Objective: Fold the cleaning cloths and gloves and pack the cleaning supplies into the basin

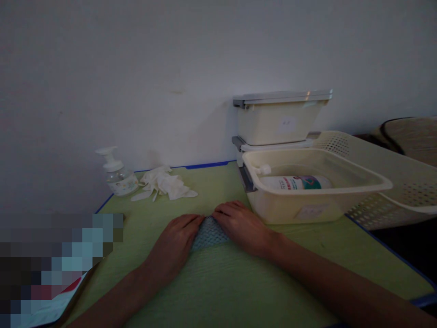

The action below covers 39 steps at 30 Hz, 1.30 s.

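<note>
A pale blue-grey knitted piece [210, 234] lies on the green tabletop [218, 282] between my two hands. My left hand [177, 239] covers its left side, with the fingers bent together at the upper edge. At the upper right corner my right hand [241, 225] has its fingers curled over the knitting. A thin dark line runs along the top edge between my fingertips; I cannot tell what it is. Both thumbs and the outer ends of the piece are hidden under my hands.
Behind my right hand stands a cream tub [290, 207] with a white bottle [297, 183] lying in it. Lidded boxes [273, 123] and a perforated basket [392, 159] are beyond. A pump bottle [121, 180] and crumpled white gloves [167, 184] sit far left. Pixelation covers the lower left.
</note>
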{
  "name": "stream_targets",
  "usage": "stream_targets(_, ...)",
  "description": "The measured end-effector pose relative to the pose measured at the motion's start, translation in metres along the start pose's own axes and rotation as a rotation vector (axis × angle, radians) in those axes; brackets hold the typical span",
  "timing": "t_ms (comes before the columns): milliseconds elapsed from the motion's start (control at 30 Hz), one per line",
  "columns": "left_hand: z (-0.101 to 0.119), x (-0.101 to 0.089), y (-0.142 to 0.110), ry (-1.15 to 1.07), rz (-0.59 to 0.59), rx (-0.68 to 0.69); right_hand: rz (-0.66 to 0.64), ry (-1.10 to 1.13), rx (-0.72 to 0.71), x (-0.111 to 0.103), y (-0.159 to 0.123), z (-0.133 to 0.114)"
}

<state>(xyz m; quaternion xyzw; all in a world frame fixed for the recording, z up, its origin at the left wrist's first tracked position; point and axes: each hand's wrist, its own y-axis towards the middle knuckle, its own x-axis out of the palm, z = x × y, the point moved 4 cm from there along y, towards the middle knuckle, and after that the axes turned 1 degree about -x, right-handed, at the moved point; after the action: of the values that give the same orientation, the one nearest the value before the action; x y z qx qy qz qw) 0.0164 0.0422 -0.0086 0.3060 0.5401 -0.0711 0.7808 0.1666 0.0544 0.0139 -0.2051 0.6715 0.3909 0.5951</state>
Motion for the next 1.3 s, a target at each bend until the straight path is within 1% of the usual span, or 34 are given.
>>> stream_targets(100, 0.005, -0.001, -0.002, 0.045, -0.018, 0.027, -0.006, 0.057, 0.04, 0.0, -0.002, -0.002)
stream_targets(200, 0.01, -0.001, -0.004, 0.099, -0.038, 0.072, -0.021, 0.093, 0.05, 0.002, -0.003, -0.006)
stream_targets(467, 0.016, -0.001, -0.005, 0.192, -0.014, 0.067, -0.048, 0.104, 0.046, 0.004, -0.004, -0.009)
stream_targets(600, 0.02, 0.002, -0.006, 0.285, -0.042, 0.05, -0.067, 0.108, 0.042, 0.005, -0.004, -0.01)
stream_targets(700, 0.021, 0.007, -0.01, 0.333, -0.074, 0.06, -0.081, 0.113, 0.047, 0.007, -0.006, -0.009)
stream_targets(867, 0.017, 0.016, -0.019, 0.331, -0.11, 0.091, -0.145, 0.143, 0.069, 0.011, -0.01, -0.007)
stream_targets(1000, 0.016, 0.016, -0.022, 0.32, -0.133, 0.105, -0.21, 0.161, 0.064, 0.01, -0.012, -0.006)
stream_targets(1067, 0.017, 0.014, -0.022, 0.325, -0.139, 0.112, -0.222, 0.154, 0.058, 0.01, -0.013, -0.006)
stream_targets(1200, 0.017, 0.014, -0.022, 0.315, -0.143, 0.111, -0.15, 0.121, 0.04, 0.006, -0.012, -0.009)
stream_targets(1300, 0.014, 0.016, -0.022, 0.271, -0.141, 0.098, -0.087, 0.145, -0.012, 0.0, -0.011, -0.019)
